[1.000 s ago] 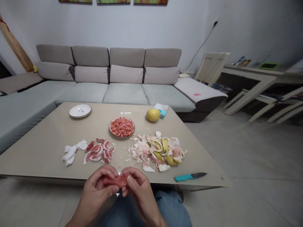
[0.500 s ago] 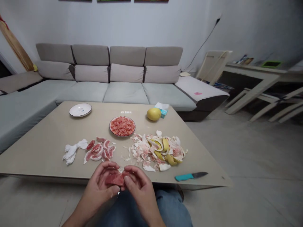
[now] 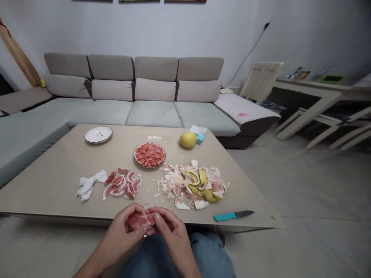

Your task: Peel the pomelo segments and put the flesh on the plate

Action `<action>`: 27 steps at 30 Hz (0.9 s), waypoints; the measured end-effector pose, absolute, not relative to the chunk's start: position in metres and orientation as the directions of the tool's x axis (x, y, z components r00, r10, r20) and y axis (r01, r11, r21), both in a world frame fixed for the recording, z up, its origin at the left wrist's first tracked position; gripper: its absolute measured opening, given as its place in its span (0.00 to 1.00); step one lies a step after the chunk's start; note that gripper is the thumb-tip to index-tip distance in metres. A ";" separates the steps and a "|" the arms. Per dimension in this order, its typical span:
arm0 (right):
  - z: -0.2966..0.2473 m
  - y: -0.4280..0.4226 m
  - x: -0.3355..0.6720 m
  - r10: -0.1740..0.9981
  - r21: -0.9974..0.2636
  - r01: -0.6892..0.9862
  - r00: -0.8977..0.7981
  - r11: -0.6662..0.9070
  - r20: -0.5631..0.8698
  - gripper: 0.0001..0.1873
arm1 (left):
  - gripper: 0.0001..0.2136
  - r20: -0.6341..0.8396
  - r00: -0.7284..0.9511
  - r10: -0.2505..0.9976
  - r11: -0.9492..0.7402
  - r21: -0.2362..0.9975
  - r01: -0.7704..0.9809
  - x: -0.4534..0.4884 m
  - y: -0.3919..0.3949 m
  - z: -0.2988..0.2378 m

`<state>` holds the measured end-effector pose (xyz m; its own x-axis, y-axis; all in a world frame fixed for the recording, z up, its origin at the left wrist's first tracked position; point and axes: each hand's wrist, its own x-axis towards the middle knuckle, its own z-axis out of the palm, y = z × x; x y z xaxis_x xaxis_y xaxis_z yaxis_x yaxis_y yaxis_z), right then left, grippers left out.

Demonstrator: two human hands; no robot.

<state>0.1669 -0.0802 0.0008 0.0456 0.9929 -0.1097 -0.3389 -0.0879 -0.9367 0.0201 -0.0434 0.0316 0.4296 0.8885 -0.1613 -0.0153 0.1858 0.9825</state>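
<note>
Head view: the left hand and the right hand are held together just past the near edge of the beige table, above the person's jeans. Both hands are nearly closed. The left fingers curl around one end of a pink pomelo segment, and the right fingers pinch its other end. The segment lies between the two hands and touches both. Just beyond the hands on the table lie peeled segments, with a crumpled tissue to their left. To the right is a heap of peel and pith, and near the table's front right edge lies a teal-handled knife. Farther back are a plate of chopped pomelo flesh, a small white plate, a whole pomelo and a tissue box.
</note>
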 end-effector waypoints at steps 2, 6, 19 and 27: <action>0.002 -0.081 0.167 0.993 -0.962 -0.270 0.097 -0.040 -0.069 0.19 | 0.08 -0.147 0.383 0.912 0.146 0.989 0.033 0.021 -0.046 0.031; 0.007 -0.083 0.169 0.985 -0.998 -0.055 0.169 0.036 0.027 0.14 | 0.05 -0.087 0.334 0.938 0.031 0.985 0.170 0.019 -0.051 0.034; -0.005 -0.079 0.170 0.994 -0.825 -0.557 -0.008 -0.097 -0.112 0.16 | 0.05 -0.073 0.558 0.827 0.135 0.988 -0.071 0.013 -0.047 0.028; -0.003 -0.076 0.170 0.957 -0.629 -0.729 -0.129 -0.269 -0.260 0.16 | 0.08 -0.049 0.570 0.820 0.136 0.985 -0.110 0.006 -0.046 0.026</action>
